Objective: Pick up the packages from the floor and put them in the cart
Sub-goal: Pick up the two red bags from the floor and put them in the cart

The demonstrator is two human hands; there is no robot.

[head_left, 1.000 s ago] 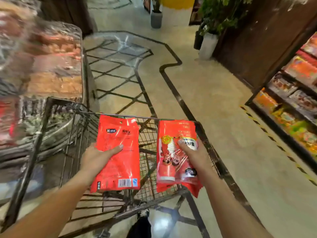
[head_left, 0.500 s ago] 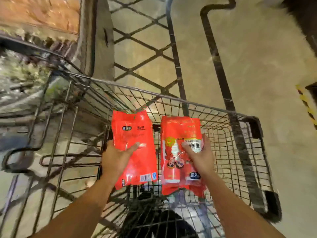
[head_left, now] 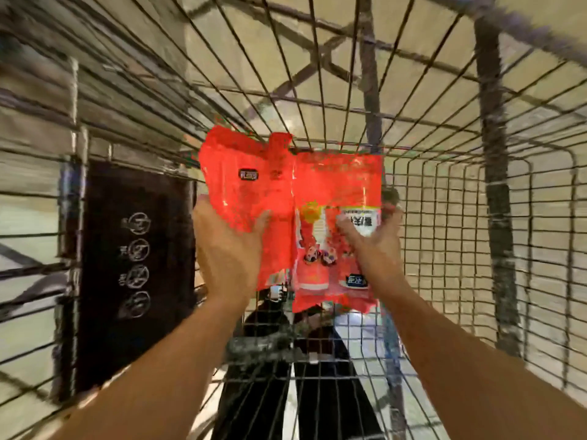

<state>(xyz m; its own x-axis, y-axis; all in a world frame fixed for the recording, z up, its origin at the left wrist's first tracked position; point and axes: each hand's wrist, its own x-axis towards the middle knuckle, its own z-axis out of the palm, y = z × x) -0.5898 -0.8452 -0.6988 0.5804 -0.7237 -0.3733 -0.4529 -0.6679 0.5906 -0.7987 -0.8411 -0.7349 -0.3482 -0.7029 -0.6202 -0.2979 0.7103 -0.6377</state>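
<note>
Head view: left hand (head_left: 227, 249) clamped on 1 red packet (head_left: 244, 182), right hand (head_left: 376, 246) clamped on the other packet (head_left: 336, 192), both low inside the cart (head_left: 444, 217); best to lay them flat on the wire floor, then release.

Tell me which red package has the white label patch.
The red package in the right hand; the left hand holds a plain red one with a small dark logo.

Print on both red packages (head_left: 317, 192) is blurred; the cart's black panel (head_left: 133, 258) bears four circular pictograms.
</note>
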